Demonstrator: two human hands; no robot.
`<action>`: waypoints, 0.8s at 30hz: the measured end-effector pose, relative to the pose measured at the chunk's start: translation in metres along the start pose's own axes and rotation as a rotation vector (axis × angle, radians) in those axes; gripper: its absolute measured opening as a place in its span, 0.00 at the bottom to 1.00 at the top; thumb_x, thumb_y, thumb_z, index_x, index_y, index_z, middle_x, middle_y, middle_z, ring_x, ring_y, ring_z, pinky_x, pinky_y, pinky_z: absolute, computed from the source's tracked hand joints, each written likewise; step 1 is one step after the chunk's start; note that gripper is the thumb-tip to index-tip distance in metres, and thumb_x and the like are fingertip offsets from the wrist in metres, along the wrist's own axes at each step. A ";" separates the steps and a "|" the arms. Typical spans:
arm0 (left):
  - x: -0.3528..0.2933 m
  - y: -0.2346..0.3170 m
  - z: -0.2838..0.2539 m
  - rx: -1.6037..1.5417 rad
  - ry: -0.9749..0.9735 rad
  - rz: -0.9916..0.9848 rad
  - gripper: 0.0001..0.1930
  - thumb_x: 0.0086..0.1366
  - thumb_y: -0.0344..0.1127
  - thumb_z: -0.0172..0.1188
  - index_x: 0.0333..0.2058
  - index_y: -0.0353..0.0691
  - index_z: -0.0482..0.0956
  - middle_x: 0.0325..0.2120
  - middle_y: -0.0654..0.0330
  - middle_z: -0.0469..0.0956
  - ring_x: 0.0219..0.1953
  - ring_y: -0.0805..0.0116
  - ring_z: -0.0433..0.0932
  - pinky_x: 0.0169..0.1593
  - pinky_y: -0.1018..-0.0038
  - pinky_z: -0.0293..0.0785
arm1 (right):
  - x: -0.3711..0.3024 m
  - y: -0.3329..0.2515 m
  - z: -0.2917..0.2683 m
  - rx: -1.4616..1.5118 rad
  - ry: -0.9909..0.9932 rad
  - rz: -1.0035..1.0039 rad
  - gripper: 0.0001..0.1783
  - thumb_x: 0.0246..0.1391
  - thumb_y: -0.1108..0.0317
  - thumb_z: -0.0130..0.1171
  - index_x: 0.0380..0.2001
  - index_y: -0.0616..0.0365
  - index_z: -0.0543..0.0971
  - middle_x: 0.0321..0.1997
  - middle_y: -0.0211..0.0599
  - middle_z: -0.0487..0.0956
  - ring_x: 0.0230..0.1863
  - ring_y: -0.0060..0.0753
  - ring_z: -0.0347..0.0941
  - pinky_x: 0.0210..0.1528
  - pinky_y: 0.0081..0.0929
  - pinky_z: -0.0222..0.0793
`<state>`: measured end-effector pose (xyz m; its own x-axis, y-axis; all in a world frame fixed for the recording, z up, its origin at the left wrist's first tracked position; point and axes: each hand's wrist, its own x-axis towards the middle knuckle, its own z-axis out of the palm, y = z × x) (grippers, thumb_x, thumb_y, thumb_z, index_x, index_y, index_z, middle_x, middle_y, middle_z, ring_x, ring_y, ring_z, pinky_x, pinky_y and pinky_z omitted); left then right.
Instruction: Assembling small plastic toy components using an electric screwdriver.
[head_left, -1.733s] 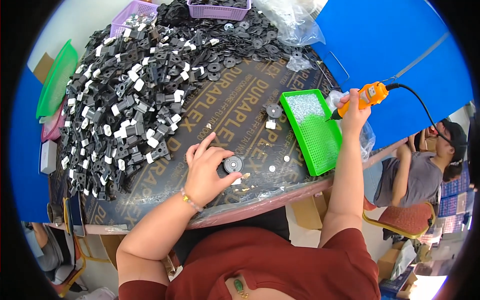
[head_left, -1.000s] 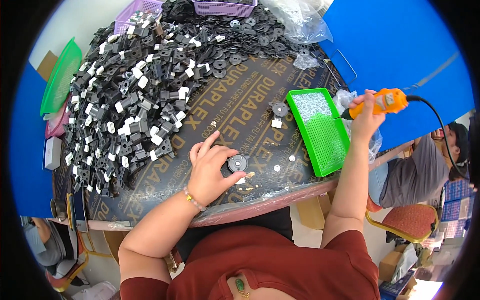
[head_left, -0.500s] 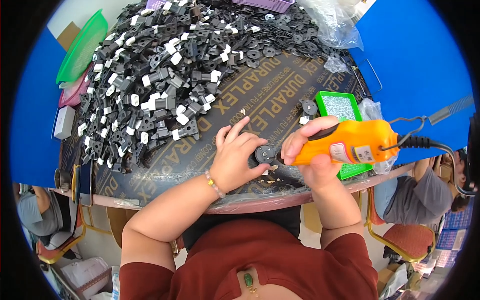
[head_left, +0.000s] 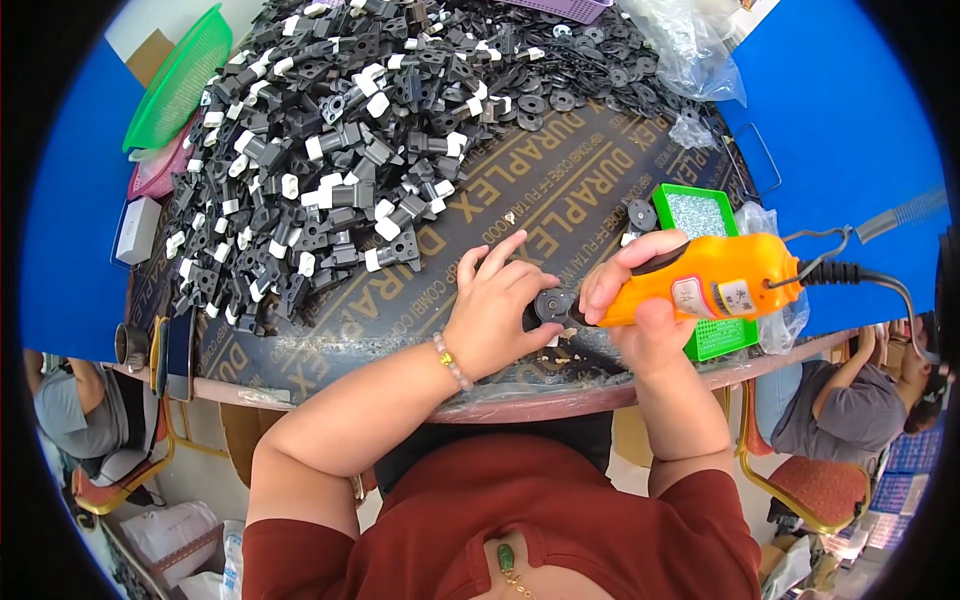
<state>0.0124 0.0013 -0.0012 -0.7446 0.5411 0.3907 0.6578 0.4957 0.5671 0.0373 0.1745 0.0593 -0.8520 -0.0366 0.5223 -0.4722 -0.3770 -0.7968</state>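
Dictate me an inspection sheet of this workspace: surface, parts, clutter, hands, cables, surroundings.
Surface: dark printed tabletop, pale scraps near the front edge.
Job's things: round black part; orange power tool aimed at it, tip contact unclear; green tray with small shiny pieces.
Clutter: large pile of black-and-white parts; clear plastic bag.
Hands: left hand holds the round part between thumb and fingers; right hand grips the tool.
Cables: black cable runs right from the tool.
Surroundings: people at both sides; blue surfaces.

Across the middle of the frame, your counter (head_left: 340, 335) bore slanting rows of gold capital lettering (head_left: 462, 205), large and small. Right of centre, your orange power tool (head_left: 722, 262) carried two pale stickers (head_left: 736, 297) with dark characters, the left one edged in red.
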 end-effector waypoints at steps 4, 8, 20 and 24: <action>0.000 -0.001 0.001 -0.005 0.009 0.004 0.23 0.44 0.43 0.73 0.42 0.47 0.80 0.42 0.63 0.76 0.64 0.56 0.62 0.63 0.50 0.48 | 0.000 -0.001 0.001 0.030 0.032 0.010 0.27 0.53 0.57 0.67 0.43 0.64 0.67 0.27 0.39 0.77 0.25 0.25 0.74 0.28 0.21 0.73; 0.000 0.000 0.001 -0.003 0.006 -0.004 0.23 0.45 0.43 0.73 0.42 0.47 0.80 0.41 0.63 0.76 0.64 0.57 0.62 0.63 0.50 0.49 | -0.003 0.000 -0.003 0.019 -0.033 0.036 0.24 0.53 0.61 0.68 0.42 0.63 0.67 0.27 0.38 0.76 0.26 0.26 0.74 0.28 0.21 0.73; -0.001 0.001 0.000 -0.021 -0.012 -0.008 0.23 0.45 0.41 0.74 0.42 0.45 0.80 0.40 0.61 0.76 0.64 0.57 0.63 0.62 0.52 0.50 | 0.001 -0.002 0.014 -0.103 0.064 0.127 0.25 0.53 0.53 0.66 0.40 0.59 0.67 0.23 0.39 0.74 0.20 0.30 0.71 0.23 0.25 0.69; -0.005 0.009 -0.024 0.068 -0.150 -0.062 0.22 0.48 0.42 0.71 0.42 0.43 0.80 0.40 0.59 0.77 0.64 0.56 0.61 0.63 0.50 0.49 | 0.011 -0.010 -0.001 -0.032 0.003 0.032 0.31 0.55 0.45 0.62 0.47 0.60 0.68 0.21 0.36 0.72 0.17 0.28 0.68 0.20 0.26 0.67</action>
<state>0.0194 -0.0136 0.0190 -0.7624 0.6005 0.2412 0.6209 0.5737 0.5342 0.0324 0.1790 0.0728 -0.8676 -0.0452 0.4952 -0.4515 -0.3460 -0.8225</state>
